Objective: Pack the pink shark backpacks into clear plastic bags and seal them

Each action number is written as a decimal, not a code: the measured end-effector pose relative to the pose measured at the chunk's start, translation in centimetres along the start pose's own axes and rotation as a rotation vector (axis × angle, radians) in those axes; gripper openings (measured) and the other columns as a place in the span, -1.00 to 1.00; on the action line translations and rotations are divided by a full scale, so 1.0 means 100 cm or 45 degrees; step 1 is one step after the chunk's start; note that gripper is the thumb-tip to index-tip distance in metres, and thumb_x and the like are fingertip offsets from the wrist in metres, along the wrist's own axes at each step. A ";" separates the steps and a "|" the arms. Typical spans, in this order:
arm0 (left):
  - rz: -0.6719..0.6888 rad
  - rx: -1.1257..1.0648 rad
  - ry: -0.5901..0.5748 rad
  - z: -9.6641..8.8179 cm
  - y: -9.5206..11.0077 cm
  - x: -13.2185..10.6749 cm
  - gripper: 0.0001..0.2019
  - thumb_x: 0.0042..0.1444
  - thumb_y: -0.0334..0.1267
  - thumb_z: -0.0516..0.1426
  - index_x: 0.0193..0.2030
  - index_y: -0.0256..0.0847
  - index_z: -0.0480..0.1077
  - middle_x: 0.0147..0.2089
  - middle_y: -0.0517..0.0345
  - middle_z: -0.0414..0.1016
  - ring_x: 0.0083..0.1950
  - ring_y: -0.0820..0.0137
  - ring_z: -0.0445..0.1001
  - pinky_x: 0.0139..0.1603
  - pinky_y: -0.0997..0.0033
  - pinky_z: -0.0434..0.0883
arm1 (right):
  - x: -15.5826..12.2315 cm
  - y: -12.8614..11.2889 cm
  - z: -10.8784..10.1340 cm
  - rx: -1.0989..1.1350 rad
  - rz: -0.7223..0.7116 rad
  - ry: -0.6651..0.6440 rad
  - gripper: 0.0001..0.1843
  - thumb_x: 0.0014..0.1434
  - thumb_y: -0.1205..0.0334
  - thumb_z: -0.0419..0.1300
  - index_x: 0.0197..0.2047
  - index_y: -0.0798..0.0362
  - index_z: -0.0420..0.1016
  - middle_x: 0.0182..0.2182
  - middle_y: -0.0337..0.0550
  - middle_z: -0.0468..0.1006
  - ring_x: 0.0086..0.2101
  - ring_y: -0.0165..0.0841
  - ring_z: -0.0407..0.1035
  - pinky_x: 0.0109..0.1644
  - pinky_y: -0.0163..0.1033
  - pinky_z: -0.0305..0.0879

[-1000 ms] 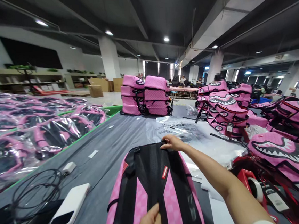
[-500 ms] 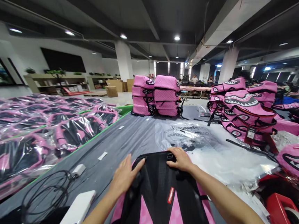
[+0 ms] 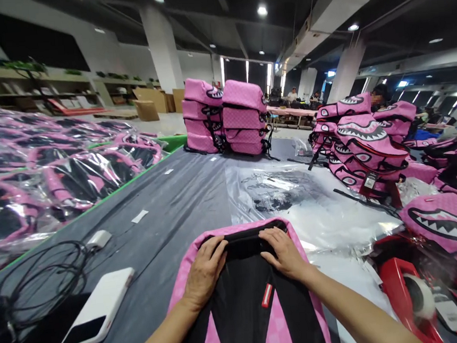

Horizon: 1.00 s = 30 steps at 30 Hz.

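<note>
A pink-and-black backpack (image 3: 245, 293) lies in front of me with its black strap side up and a small red tag on it. Curled over its upper left part, my left hand (image 3: 205, 269) grips the black fabric near the shoulder strap. My right hand (image 3: 282, 253) holds the matching spot on the upper right, fingers bent over the top edge. Between the hands runs the black top panel, framed by the pink rim. The fingertips are partly hidden in the dark fabric.
Clear plastic bags (image 3: 315, 201) lie beyond the backpack. Stacked pink backpacks (image 3: 243, 117) stand at the back, with more (image 3: 369, 138) at right. Bagged backpacks (image 3: 93, 175) fill the left side. A white power bank (image 3: 100, 311), cables (image 3: 45, 273) and a red tape dispenser (image 3: 398, 284) are nearby.
The backpack's pink rim now shows around its top. My hands have shifted from resting at the top corners to curling over the strap area. The view has tilted down.
</note>
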<state>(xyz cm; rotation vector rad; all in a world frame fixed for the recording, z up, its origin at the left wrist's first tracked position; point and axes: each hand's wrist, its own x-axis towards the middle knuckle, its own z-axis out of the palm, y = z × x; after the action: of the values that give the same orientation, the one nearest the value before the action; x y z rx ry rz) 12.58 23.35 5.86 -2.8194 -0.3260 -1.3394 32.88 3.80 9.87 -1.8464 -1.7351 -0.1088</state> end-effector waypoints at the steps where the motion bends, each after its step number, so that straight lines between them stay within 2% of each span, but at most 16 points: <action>1: 0.040 0.008 -0.033 -0.001 0.002 -0.006 -0.76 0.41 -0.33 0.00 0.10 -0.22 0.43 0.07 -0.08 0.56 0.11 0.21 0.52 0.15 0.17 0.51 | -0.004 -0.001 -0.003 0.006 0.013 -0.040 -0.56 0.31 0.24 0.22 0.24 0.03 0.39 0.17 0.04 0.51 0.21 -0.12 0.35 0.41 0.16 0.15; 3: 0.088 -0.016 -0.175 -0.002 0.001 -0.013 -0.74 0.40 -0.34 0.00 0.08 -0.24 0.46 0.03 -0.10 0.58 0.07 0.19 0.52 0.14 0.17 0.51 | -0.005 0.000 -0.006 0.024 0.055 -0.127 -0.59 0.32 0.22 0.23 0.22 0.02 0.42 0.18 0.02 0.51 0.21 -0.12 0.36 0.39 0.13 0.18; 5: 0.045 -0.092 -0.447 0.002 -0.007 -0.010 -0.70 0.38 -0.36 -0.02 0.09 -0.23 0.48 0.06 -0.11 0.58 0.09 0.16 0.52 0.18 0.12 0.48 | 0.006 0.007 -0.005 0.046 0.129 -0.242 -0.61 0.32 0.19 0.26 0.19 0.00 0.45 0.14 0.00 0.55 0.17 -0.13 0.40 0.33 0.08 0.26; 7: -0.056 -0.166 -0.705 0.012 -0.022 0.003 -0.68 0.34 -0.37 -0.02 0.07 -0.20 0.50 0.09 -0.09 0.58 0.12 0.15 0.50 0.24 0.09 0.45 | 0.028 0.016 0.006 0.051 0.231 -0.362 -0.61 0.31 0.17 0.29 0.18 0.00 0.48 0.11 -0.01 0.57 0.13 -0.12 0.45 0.25 0.03 0.34; 9: -0.176 -0.178 -0.823 0.026 -0.043 0.021 -0.70 0.33 -0.32 -0.02 -0.01 -0.20 0.52 0.05 -0.10 0.58 0.13 0.12 0.50 0.26 0.06 0.42 | 0.056 0.025 0.024 0.024 0.312 -0.441 -0.59 0.29 0.13 0.33 0.16 0.03 0.49 0.10 0.01 0.58 0.09 -0.10 0.48 0.19 -0.02 0.39; 12: -0.355 -0.096 -0.816 0.043 -0.070 0.044 -0.66 0.34 -0.24 -0.08 -0.12 -0.25 0.52 -0.04 -0.19 0.59 0.09 0.03 0.52 0.20 -0.06 0.44 | 0.095 0.034 0.053 -0.049 0.347 -0.434 -0.55 0.26 0.06 0.36 0.13 0.10 0.51 0.06 0.04 0.60 0.05 -0.09 0.50 0.16 -0.07 0.39; 14: -0.453 -0.075 -0.810 0.044 -0.078 0.052 -0.63 0.36 -0.21 -0.12 -0.01 -0.24 0.48 -0.02 -0.15 0.59 0.06 0.07 0.55 0.13 0.00 0.49 | 0.112 0.037 0.066 -0.073 0.344 -0.391 -0.55 0.25 0.01 0.37 0.08 0.11 0.53 -0.01 0.02 0.61 0.01 -0.11 0.51 0.14 -0.10 0.38; 17: -0.517 -0.092 -0.759 0.036 -0.072 0.053 -0.55 0.37 -0.06 -0.07 0.31 -0.12 0.28 0.25 -0.04 0.46 0.24 0.19 0.48 0.16 0.19 0.49 | 0.121 0.038 0.076 -0.086 0.354 -0.353 -0.53 0.21 -0.09 0.39 0.01 0.07 0.53 -0.07 0.01 0.62 -0.05 -0.13 0.52 0.10 -0.10 0.40; 18: -0.552 -0.084 -0.716 0.035 -0.067 0.052 -0.49 0.36 0.00 -0.04 0.37 -0.12 0.19 0.34 -0.06 0.37 0.31 0.19 0.42 0.21 0.20 0.46 | 0.121 0.039 0.078 -0.092 0.357 -0.343 -0.51 0.21 -0.12 0.38 0.01 0.07 0.52 -0.07 0.03 0.62 -0.05 -0.12 0.52 0.09 -0.07 0.40; 20: -0.645 -0.034 -0.624 0.035 -0.054 0.050 -0.37 0.34 0.10 -0.02 0.40 -0.26 0.13 0.43 -0.26 0.20 0.38 0.06 0.35 0.27 0.11 0.42 | 0.121 0.040 0.081 -0.110 0.367 -0.319 -0.49 0.22 -0.16 0.35 0.03 0.08 0.50 -0.05 0.08 0.60 -0.02 -0.08 0.50 0.12 0.00 0.39; 23: -0.722 0.060 -0.545 0.043 -0.040 0.047 -0.32 0.31 0.08 0.02 0.33 -0.49 0.18 0.42 -0.53 0.12 0.33 -0.14 0.36 0.29 -0.09 0.37 | 0.123 0.039 0.079 -0.123 0.371 -0.295 -0.51 0.25 -0.08 0.35 0.07 0.11 0.50 -0.03 0.11 0.59 0.03 -0.06 0.49 0.16 0.04 0.36; 27: -0.730 0.099 -0.488 0.052 -0.037 0.042 -0.51 0.27 -0.12 0.06 0.24 -0.39 0.30 0.42 -0.43 0.17 0.30 -0.13 0.37 0.33 -0.14 0.31 | 0.118 0.019 0.056 -0.130 0.328 -0.284 -0.61 0.25 0.16 0.36 0.10 0.13 0.52 0.05 0.11 0.58 0.09 -0.11 0.46 0.21 -0.03 0.35; 28: -0.737 0.099 -0.473 0.054 -0.039 0.042 -0.55 0.27 -0.17 0.04 0.22 -0.37 0.32 0.41 -0.41 0.19 0.28 -0.11 0.38 0.33 -0.14 0.31 | 0.111 0.009 0.050 -0.140 0.300 -0.253 -0.61 0.28 0.17 0.33 0.13 0.11 0.51 0.11 0.12 0.55 0.15 -0.11 0.42 0.26 -0.01 0.31; 30: -0.756 0.091 -0.447 0.058 -0.044 0.046 -0.60 0.29 -0.21 0.01 0.19 -0.34 0.35 0.42 -0.40 0.18 0.28 -0.11 0.37 0.32 -0.17 0.31 | 0.092 -0.015 0.043 -0.169 0.218 -0.198 -0.50 0.29 0.07 0.30 0.24 0.04 0.45 0.27 0.14 0.42 0.29 -0.02 0.25 0.37 0.13 0.17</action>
<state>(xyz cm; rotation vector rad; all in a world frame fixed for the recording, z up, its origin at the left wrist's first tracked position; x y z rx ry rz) 19.06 29.07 5.29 -3.0019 -1.2654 -0.8238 31.37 13.88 10.96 -2.1425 -1.6982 -0.0120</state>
